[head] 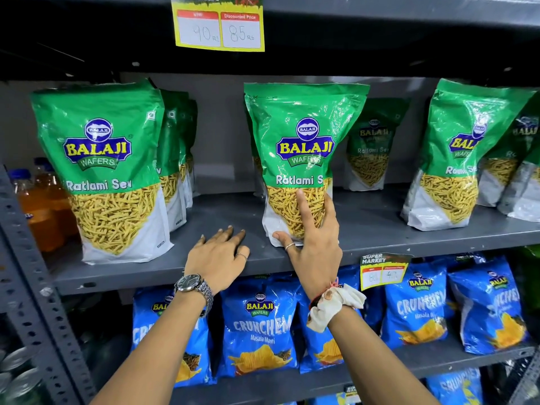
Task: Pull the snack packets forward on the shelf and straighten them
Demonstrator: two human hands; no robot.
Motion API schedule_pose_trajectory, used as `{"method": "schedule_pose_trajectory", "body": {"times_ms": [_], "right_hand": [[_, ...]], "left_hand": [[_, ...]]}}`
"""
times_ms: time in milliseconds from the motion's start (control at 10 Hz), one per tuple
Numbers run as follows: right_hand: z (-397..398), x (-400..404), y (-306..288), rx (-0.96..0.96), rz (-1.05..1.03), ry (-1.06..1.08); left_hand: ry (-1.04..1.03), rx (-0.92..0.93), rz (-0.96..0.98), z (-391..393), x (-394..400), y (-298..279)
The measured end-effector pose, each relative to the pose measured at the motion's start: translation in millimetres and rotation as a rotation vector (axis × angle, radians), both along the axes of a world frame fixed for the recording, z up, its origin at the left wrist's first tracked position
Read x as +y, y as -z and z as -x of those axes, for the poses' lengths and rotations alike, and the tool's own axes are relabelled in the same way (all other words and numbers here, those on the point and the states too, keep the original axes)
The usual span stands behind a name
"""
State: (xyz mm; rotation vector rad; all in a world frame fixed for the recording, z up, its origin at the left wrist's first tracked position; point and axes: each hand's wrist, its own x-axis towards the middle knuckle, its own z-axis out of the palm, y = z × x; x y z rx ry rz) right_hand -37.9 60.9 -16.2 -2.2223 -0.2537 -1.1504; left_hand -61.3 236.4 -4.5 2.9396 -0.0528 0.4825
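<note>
Green Balaji Ratlami Sev packets stand on the grey middle shelf [380, 229]. The centre packet [304, 147] stands upright near the shelf's front. My right hand [314, 244] grips its lower part, fingers spread over the front and thumb at its bottom corner. My left hand [217, 255] lies flat on the bare shelf just left of that packet, fingers apart, holding nothing. A left packet [102, 171] stands at the front with others lined up behind it. A right packet [455, 159] leans slightly, and a further packet [369, 150] stands far back.
Blue Crunchem packets [260, 325] fill the shelf below. Orange drink bottles [41, 206] stand at the far left behind a perforated upright [32, 287]. A yellow price tag [219, 24] hangs above, and another price tag [382, 270] hangs on the shelf's front edge.
</note>
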Motion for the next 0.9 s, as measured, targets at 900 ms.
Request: {"method": "schedule_pose_trajectory", "body": {"times_ms": [900], "right_hand": [[-2.2, -4.5, -0.6, -0.028, -0.033, -0.179]], "left_hand": [[-0.008, -0.003, 0.013, 5.7, -2.7, -5.0]]}}
